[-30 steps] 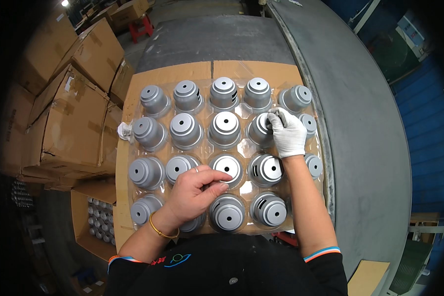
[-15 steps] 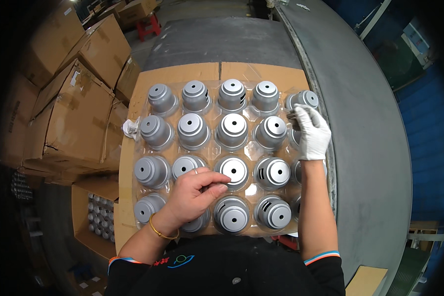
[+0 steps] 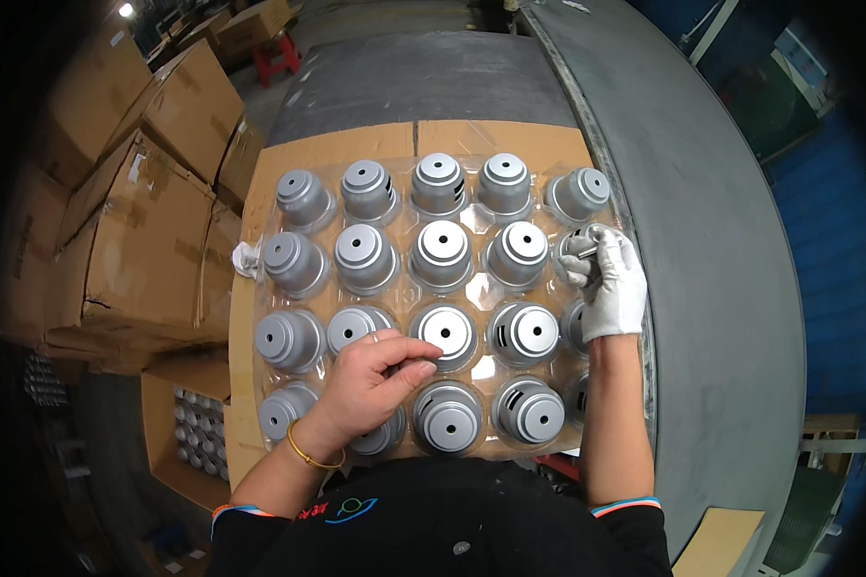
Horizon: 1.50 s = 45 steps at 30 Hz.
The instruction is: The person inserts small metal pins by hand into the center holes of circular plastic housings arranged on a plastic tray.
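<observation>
Several silver-grey, stepped cup-shaped housings (image 3: 440, 258), each with a hole in its top, stand in rows in a clear plastic tray (image 3: 471, 300). My bare left hand (image 3: 373, 380) is over the near rows. Its index finger and thumb are brought close together, with nothing visible between them, beside a housing (image 3: 445, 333) in the third row from the back. My right hand (image 3: 610, 281), in a white glove, is at the right edge of the tray. Its fingers are closed on a small, thin metal piece (image 3: 588, 253), above a housing the glove mostly hides.
Flattened cardboard (image 3: 337, 144) lies under the tray. A long grey surface (image 3: 722, 317) runs along the right. Stacked cartons (image 3: 154, 231) fill the left, with an open carton (image 3: 188, 370) of similar grey parts below. A crumpled white item (image 3: 246, 259) lies at the tray's left edge.
My right hand has come down from the back-right housing toward the one nearer me, and the metal piece shows differently in its fingers. My left hand stays almost where it was.
</observation>
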Tool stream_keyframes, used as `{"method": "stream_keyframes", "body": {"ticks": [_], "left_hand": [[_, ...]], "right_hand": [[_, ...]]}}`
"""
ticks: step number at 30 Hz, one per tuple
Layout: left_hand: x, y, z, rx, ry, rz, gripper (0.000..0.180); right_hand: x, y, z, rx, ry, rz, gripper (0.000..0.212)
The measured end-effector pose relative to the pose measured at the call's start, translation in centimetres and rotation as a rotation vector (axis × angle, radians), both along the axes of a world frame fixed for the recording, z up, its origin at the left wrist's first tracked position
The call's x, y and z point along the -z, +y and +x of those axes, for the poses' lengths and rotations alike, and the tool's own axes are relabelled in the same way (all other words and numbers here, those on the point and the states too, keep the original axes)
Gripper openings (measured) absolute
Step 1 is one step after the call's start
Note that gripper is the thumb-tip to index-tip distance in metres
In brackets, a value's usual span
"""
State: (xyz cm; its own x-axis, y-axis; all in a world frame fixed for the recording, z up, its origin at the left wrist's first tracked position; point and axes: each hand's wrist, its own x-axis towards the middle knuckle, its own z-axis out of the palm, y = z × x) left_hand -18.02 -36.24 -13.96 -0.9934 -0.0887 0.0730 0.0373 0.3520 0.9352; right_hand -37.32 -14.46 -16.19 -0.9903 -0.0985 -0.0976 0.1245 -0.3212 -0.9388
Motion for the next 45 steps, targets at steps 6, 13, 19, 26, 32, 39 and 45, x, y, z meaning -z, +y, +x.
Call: {"method": "stream_keyframes", "body": {"ticks": [6,13,19,26,32,39,45], "left_hand": [[0.0,0.0,0.3,0.0,0.003,-0.023,0.019],[-7.7,0.7,1.8,0.213,0.042,0.285,0.029],[-11.0,3.5,1.4,0.874,0.778,0.807,0.018],[-12.6,7.9,4.4,0.728,0.529,1.591,0.023],[-15.0,7.4,5.8,0.497,0.205,1.521,0.021],[-11.7,6.6,2.0,1.069,0.568,1.328,0.021],[-11.3,8.4,3.9,0.843,0.647,1.359,0.02]], "right_hand": [[0.3,0.3,0.8,-0.02,0.01,-0.006,0.021],[-0.5,2.1,2.5,-0.014,0.029,0.011,0.022],[-1.1,2.7,4.5,-0.019,0.022,-0.043,0.021],[-2.2,4.4,6.3,0.036,0.016,-0.049,0.02],[-2.5,5.9,7.5,0.111,0.074,-0.006,0.021],[-2.0,8.0,8.0,0.15,0.085,-0.033,0.026],[-1.8,9.2,8.5,0.262,0.035,-0.102,0.029]]}}
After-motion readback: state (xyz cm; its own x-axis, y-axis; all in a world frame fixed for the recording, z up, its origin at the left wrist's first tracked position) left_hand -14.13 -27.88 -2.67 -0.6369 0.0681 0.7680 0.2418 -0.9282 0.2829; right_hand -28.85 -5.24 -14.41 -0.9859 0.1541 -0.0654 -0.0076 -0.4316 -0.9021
